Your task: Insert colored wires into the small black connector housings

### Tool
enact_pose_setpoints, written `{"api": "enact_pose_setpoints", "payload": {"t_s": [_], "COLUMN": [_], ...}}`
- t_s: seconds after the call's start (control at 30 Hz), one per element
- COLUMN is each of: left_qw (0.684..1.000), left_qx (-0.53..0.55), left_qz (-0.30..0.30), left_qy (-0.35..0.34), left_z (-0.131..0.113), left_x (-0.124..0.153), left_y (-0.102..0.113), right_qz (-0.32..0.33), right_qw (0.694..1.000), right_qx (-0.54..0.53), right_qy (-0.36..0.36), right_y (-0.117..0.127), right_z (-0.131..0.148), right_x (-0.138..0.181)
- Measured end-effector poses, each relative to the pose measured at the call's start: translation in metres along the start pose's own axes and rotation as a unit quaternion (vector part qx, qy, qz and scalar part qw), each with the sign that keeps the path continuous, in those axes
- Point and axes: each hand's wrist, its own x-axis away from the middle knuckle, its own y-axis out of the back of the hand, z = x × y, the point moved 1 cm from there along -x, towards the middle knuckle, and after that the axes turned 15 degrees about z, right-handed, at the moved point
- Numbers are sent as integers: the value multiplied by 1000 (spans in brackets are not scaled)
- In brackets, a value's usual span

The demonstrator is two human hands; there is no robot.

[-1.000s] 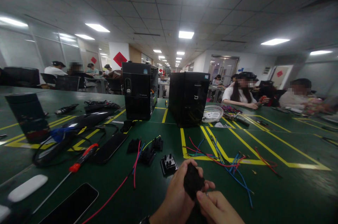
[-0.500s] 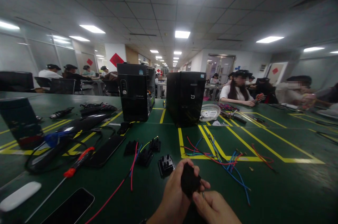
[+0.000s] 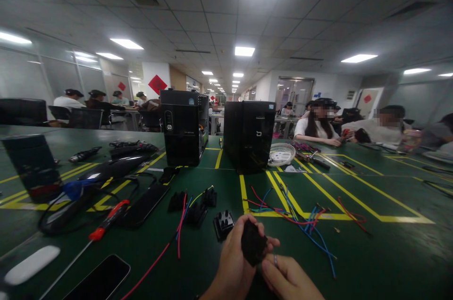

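Note:
In the lower middle of the head view, my left hand is wrapped round a small dark block-shaped part, whose exact kind I cannot make out. My right hand, with a ring on one finger, is closed at the part's lower right edge; whatever its fingertips pinch is hidden. Just beyond my left hand lies a black piece with several pegs on top. More black parts sit to its left, beside red and blue wires. Loose coloured wires spread to the right.
Two black computer towers stand mid-table. A white basket is beside the right one. On the left lie a red-handled screwdriver, phones and a white case. Co-workers sit across the table.
The view has tilted up slightly, so things appear a little lower. My hands keep the dark part in nearly the same place, with only a small shift of the right fingers.

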Motion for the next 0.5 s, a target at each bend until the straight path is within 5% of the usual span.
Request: {"api": "enact_pose_setpoints", "payload": {"t_s": [0.5], "left_qw": [1000], "left_qx": [20], "left_qz": [-10], "left_qy": [3], "left_z": [9], "left_x": [-1], "left_y": [7], "right_qz": [24], "right_qw": [1000], "right_qx": [-11], "right_qy": [-11], "right_y": [1], "right_z": [-2], "right_x": [-2]}}
